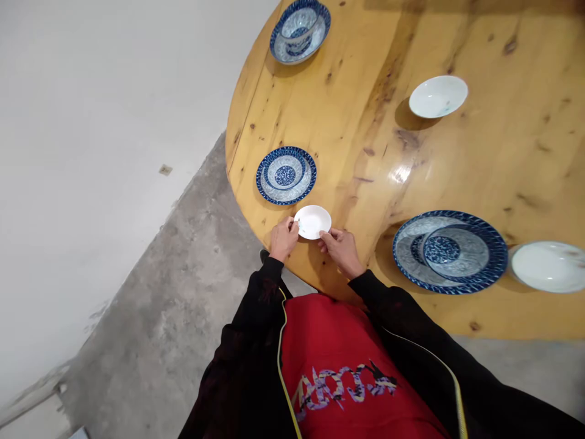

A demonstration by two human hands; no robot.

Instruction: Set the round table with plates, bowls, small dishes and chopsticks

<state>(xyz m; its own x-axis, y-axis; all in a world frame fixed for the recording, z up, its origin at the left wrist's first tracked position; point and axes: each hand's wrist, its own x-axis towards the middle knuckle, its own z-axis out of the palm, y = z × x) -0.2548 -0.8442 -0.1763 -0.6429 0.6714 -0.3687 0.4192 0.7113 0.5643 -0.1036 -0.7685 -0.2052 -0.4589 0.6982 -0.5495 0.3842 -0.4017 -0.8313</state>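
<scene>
A small white dish (pixel 313 222) is held at the near left edge of the table, between my two hands. My left hand (pixel 284 238) pinches its left rim with thumb and fingers. At the lower right rim, my right hand (pixel 340 249) grips it the same way, thumb on top. Just beyond the dish lies a blue-and-white plate (pixel 262 177) with a smaller blue-patterned dish (pixel 286 175) on it. I cannot tell whether the white dish touches the tabletop.
The round wooden table (pixel 347 122) also bears a white bowl (pixel 439 97) toward the back. A blue-and-white bowl on a plate (pixel 299 55) is at the far left. Nearer right are a large blue plate (pixel 496 250) with a bowl (pixel 457 253) and another white bowl (pixel 548 266).
</scene>
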